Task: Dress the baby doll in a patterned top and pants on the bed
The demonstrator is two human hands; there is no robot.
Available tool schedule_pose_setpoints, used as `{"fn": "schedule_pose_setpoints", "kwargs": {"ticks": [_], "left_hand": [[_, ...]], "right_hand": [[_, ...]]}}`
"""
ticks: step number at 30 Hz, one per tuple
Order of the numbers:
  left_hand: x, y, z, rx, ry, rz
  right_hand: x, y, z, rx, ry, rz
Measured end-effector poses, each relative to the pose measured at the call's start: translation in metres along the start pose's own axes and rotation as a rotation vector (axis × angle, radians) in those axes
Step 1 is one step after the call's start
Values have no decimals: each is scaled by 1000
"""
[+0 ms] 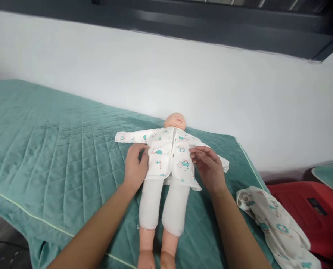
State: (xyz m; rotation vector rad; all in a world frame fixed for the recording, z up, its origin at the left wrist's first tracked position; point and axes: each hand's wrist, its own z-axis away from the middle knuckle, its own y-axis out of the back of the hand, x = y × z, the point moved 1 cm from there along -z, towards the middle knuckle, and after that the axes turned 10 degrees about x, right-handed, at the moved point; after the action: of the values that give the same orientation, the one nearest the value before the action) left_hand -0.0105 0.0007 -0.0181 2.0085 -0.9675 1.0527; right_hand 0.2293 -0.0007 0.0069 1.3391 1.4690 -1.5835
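Note:
A baby doll (175,120) lies on its back on the green quilted cover, its head toward the wall. It wears a white printed baby jacket (158,158) whose front edges meet loosely, with a gap at the lower hem. Both sleeves stretch out sideways. At the jacket's left side, my left hand (135,164) has its fingers bent and closed on the side edge. My right hand (210,168) pinches the opposite side, below the other sleeve. The fingertips partly hide the fabric they hold. White padded cloth covers the doll's upper legs; its lower legs and feet are bare.
Matching printed cloth (278,224) lies bunched at the right edge of the green quilted cover (79,164). Beyond that edge is a red case or seat (303,216). A white wall (161,74) rises behind the doll, under a dark ledge (183,22).

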Motion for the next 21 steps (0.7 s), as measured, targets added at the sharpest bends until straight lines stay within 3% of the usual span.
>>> {"fn": "schedule_pose_setpoints", "kwargs": {"ticks": [3, 6, 11, 14, 17, 21], "left_hand": [[-10, 30, 28, -151, 65, -43], [-8, 47, 46, -287, 26, -88], [-2, 60, 61, -346, -68, -185], [-3, 63, 64, -366, -105, -242], [-6, 63, 64, -369, -130, -281], [-10, 58, 63, -356, -169, -333]], "right_hand": [[3, -1, 1, 43, 18, -15], [9, 3, 7, 141, 74, -8], [21, 27, 41, 335, 161, 291], [24, 35, 76, 320, 125, 405], [21, 29, 107, 232, 153, 532], [17, 14, 122, 218, 195, 786]]}}
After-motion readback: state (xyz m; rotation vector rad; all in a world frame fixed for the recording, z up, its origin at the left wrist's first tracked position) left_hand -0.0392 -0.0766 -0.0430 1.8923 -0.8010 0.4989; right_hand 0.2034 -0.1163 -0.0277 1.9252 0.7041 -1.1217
